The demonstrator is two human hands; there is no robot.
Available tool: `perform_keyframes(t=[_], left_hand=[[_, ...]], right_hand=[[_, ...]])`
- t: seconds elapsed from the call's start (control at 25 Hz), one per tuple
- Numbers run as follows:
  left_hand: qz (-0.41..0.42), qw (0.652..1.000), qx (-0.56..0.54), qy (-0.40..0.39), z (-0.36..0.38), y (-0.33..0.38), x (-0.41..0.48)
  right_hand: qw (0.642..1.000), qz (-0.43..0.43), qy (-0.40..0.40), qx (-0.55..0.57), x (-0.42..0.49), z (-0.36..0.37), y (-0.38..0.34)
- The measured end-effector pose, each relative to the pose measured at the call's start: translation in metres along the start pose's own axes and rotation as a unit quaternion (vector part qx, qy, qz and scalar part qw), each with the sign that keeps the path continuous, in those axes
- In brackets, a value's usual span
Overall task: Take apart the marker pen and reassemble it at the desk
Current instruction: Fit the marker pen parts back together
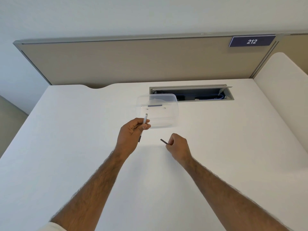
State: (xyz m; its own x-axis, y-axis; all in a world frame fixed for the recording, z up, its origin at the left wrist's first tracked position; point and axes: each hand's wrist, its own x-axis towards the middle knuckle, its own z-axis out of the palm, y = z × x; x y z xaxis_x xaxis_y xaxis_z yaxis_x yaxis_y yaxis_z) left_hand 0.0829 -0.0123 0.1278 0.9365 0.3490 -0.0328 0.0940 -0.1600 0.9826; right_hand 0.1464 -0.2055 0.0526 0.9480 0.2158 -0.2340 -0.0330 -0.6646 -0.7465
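Observation:
My left hand [131,135] grips the white marker barrel [145,117], which stands nearly upright; its open white end points up and a dark tip shows below my fist. My right hand [179,146] pinches a thin dark rod [164,141], apparently the marker's ink core, which points up and left toward the barrel. The two parts are apart, a hand's width between them. Both hands hover just above the white desk [75,147].
A clear plastic container [158,110] sits on the desk just behind my left hand, with a small dark strip inside. Behind it an open cable tray [200,95] is cut into the desk. A beige partition with a "212" sign [251,41] closes the back.

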Motion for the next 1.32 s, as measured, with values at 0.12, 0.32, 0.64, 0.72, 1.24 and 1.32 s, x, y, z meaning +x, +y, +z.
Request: perform_keyframes(t=[0.12,0.32,0.64,0.72,1.24,1.32], left_hand=[[0.003,1.0,0.028,0.0,0.002,-0.001,-0.001],[0.007,0.998,0.057,0.002,0.002,0.0,0.0],[0.024,0.996,0.09,-0.016,0.002,-0.006,0.002],[0.028,0.995,0.096,-0.02,0.001,-0.007,0.002],[0.046,0.986,0.156,-0.041,-0.005,-0.006,0.001],[0.05,0.984,0.164,-0.048,-0.003,-0.006,0.001]], right_hand=[[0.994,-0.005,0.012,0.113,0.002,-0.015,-0.019],[0.966,-0.063,0.03,0.251,0.003,-0.051,-0.057],[0.949,-0.143,0.018,0.279,-0.004,-0.077,-0.091],[0.951,-0.147,0.008,0.273,-0.005,-0.076,-0.091],[0.969,-0.239,0.0,0.057,-0.003,-0.084,-0.089],[0.968,-0.25,-0.009,0.023,-0.003,-0.083,-0.09]])
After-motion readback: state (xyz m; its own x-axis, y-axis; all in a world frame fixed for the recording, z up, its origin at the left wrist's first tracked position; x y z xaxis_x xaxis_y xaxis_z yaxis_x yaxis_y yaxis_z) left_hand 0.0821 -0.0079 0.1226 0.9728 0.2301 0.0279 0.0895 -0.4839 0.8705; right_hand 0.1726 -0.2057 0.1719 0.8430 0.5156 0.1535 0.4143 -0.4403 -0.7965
